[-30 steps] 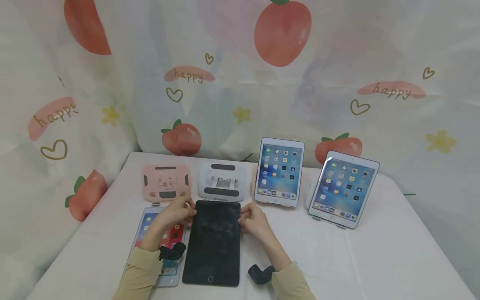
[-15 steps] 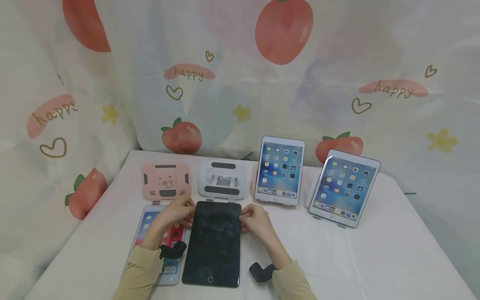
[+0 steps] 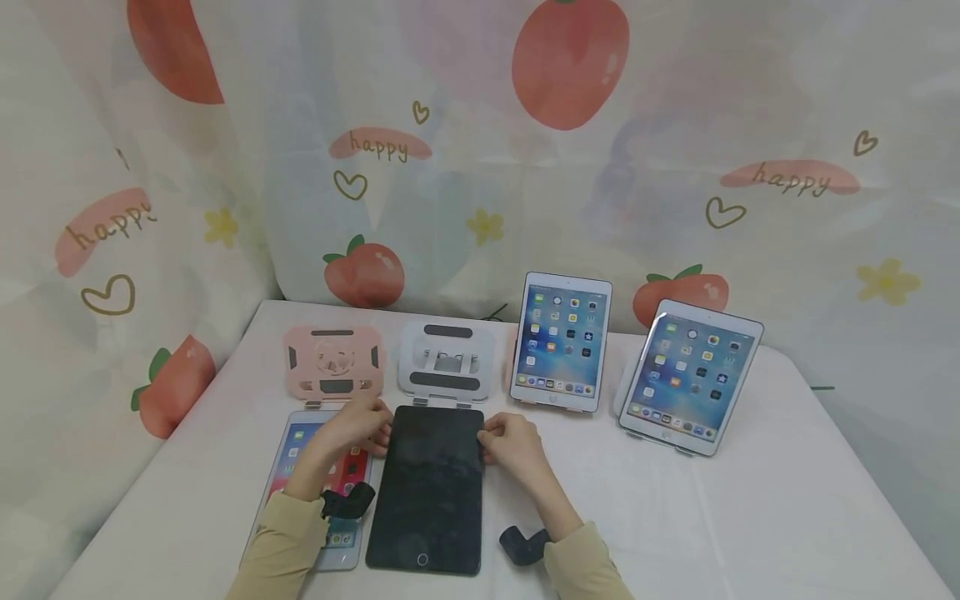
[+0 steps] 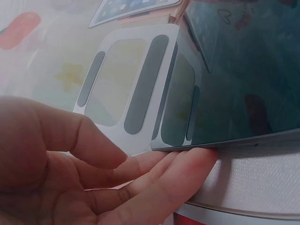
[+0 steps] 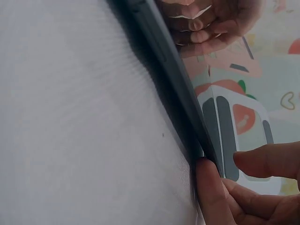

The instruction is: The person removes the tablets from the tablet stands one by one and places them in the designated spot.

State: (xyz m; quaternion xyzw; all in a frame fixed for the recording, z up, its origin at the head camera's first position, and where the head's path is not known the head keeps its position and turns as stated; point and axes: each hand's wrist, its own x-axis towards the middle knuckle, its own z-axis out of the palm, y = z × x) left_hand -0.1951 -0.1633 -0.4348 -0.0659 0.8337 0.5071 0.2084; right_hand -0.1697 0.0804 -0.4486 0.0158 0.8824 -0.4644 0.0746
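Observation:
A black tablet (image 3: pixel 427 492) lies screen up on the white-covered table, its far end just in front of a white tablet stand (image 3: pixel 446 358). By its far left corner is my left hand (image 3: pixel 358 427); in the left wrist view its fingertips (image 4: pixel 204 161) touch the underside of the edge, with the thumb apart. At the opposite far corner is my right hand (image 3: pixel 512 446). A fingertip (image 5: pixel 208 171) there sits under the tablet's edge, and the thumb stands off the screen. Partly hidden under my left forearm is a white-framed tablet (image 3: pixel 283 475).
A pink tablet stand (image 3: pixel 333 362) stands at the back left. Right of the white stand, two white tablets lean on stands: one upright-looking tablet (image 3: pixel 561 342) and one tilted tablet (image 3: pixel 690 379). A patterned curtain (image 3: pixel 480 167) hangs behind the table.
The black tablet's far edge has dropped slightly toward me, showing more of the white stand's lower clips. Both hands have shifted a little with it.

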